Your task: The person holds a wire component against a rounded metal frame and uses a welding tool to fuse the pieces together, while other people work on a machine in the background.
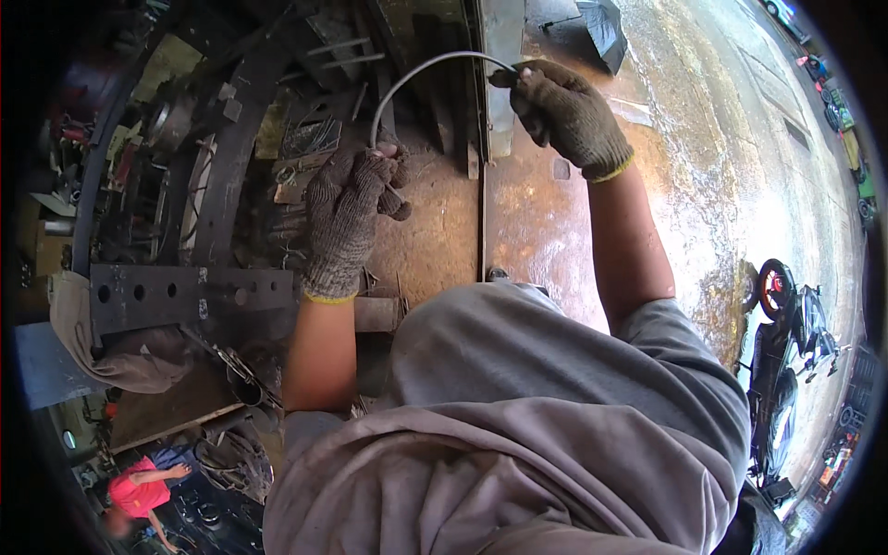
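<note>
A thin grey metal rod, bent into an arc, spans the gap between my two gloved hands. My left hand, in a dirty knit work glove with a yellow cuff, is closed round the rod's lower left end, fingertips pinched together. Farther right and higher up, my right hand wears a matching brown, soiled glove and grips the other end, its thumb and fingers pressed together. The arc rises above both hands, in front of dark metal framework. Both ends are partly hidden by the gloves.
Left of me stands a steel beam with round holes, a brown cloth hanging beside it. A black umbrella lies at the upper right. A motorcycle is parked on the wet pavement. A person in a red shirt is at lower left.
</note>
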{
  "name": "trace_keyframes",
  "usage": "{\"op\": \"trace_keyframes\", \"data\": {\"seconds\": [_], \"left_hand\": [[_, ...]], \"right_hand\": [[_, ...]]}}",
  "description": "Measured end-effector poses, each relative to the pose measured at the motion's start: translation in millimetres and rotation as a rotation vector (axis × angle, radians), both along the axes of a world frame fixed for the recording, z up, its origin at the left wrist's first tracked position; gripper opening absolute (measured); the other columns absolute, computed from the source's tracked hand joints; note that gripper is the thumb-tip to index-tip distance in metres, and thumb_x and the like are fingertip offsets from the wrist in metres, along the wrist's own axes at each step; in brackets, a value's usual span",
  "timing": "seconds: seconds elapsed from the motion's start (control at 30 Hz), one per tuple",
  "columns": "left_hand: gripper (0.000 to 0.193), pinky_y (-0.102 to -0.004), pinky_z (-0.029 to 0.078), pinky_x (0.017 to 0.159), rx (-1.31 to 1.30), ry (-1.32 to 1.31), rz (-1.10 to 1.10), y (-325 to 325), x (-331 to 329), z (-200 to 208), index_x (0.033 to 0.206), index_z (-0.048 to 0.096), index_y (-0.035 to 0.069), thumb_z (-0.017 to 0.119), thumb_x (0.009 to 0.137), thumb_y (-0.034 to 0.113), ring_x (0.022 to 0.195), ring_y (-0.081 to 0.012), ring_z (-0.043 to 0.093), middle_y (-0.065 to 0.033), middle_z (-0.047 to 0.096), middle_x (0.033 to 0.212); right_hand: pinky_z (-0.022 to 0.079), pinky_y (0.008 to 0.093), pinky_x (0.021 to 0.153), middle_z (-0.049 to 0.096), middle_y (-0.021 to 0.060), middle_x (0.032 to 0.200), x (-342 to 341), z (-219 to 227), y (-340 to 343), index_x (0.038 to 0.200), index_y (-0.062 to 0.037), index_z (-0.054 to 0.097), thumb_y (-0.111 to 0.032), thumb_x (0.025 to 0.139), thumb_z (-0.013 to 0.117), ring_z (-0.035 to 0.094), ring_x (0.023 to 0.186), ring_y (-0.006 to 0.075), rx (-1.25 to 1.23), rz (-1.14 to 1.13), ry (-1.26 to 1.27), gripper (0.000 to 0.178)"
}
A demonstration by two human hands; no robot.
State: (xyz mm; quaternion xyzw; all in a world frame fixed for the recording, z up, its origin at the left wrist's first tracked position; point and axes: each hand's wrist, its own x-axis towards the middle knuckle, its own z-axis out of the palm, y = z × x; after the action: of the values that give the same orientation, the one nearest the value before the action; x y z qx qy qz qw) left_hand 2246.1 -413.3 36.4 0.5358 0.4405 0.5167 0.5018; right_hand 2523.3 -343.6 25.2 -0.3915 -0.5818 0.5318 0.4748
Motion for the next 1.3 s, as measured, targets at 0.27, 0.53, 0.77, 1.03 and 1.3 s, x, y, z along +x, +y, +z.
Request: {"op": "trace_keyframes", "data": {"seconds": [0.27,0.53,0.77,1.03,1.3], "left_hand": [[0.021,-0.0281,0.06,0.061,0.008,-0.099,-0.05,38,-6,15,0.111,0.066,0.004,0.065,0.095,0.018,0.084,-0.0156,0.068,-0.0082,0.069,0.104],[0.027,-0.0259,0.056,0.062,0.034,0.019,-0.109,30,-23,13,0.115,0.067,0.0,0.067,0.093,0.017,0.076,-0.0128,0.068,-0.009,0.071,0.096],[0.026,-0.0253,0.055,0.06,-0.01,-0.108,0.048,5,-55,-10,0.114,0.067,-0.001,0.067,0.091,0.012,0.072,-0.0113,0.066,-0.0056,0.069,0.089],[0.029,-0.0259,0.058,0.062,-0.114,0.044,0.101,-40,-86,-3,0.12,0.063,0.0,0.064,0.093,0.01,0.076,-0.0121,0.069,-0.0074,0.069,0.092],[0.022,-0.0375,0.061,0.068,-0.096,-0.401,0.479,-99,-100,-69,0.114,0.061,0.001,0.061,0.095,0.013,0.083,-0.021,0.07,-0.0114,0.068,0.101]], "right_hand": [[0.046,0.022,0.052,0.062,0.0007,0.074,21,6,-8,0.105,-0.0037,0.067,-0.03,0.098,0.058,0.057,0.059,0.0084,-0.047,0.048,0.118,0.029],[0.03,0.0183,0.045,0.051,-0.0037,0.064,-2,9,10,0.107,0.0039,0.066,-0.027,0.099,0.057,0.043,0.05,0.0039,-0.073,0.117,0.075,0.034],[0.032,0.0193,0.045,0.056,-0.0003,0.068,-56,17,40,0.095,0.0004,0.067,-0.023,0.097,0.056,0.044,0.05,0.0047,-0.062,0.328,0.025,0.026],[0.041,0.0208,0.061,0.06,0.001,0.087,-125,33,42,0.118,0.0012,0.06,-0.019,0.101,0.052,0.053,0.071,0.0078,-0.16,0.503,-0.176,0.028],[0.048,0.0246,0.068,0.06,0.0039,0.098,-189,-83,-3,0.129,-0.0006,0.057,-0.048,0.099,0.054,0.057,0.079,0.0115,-0.126,0.709,0.253,0.056]]}}
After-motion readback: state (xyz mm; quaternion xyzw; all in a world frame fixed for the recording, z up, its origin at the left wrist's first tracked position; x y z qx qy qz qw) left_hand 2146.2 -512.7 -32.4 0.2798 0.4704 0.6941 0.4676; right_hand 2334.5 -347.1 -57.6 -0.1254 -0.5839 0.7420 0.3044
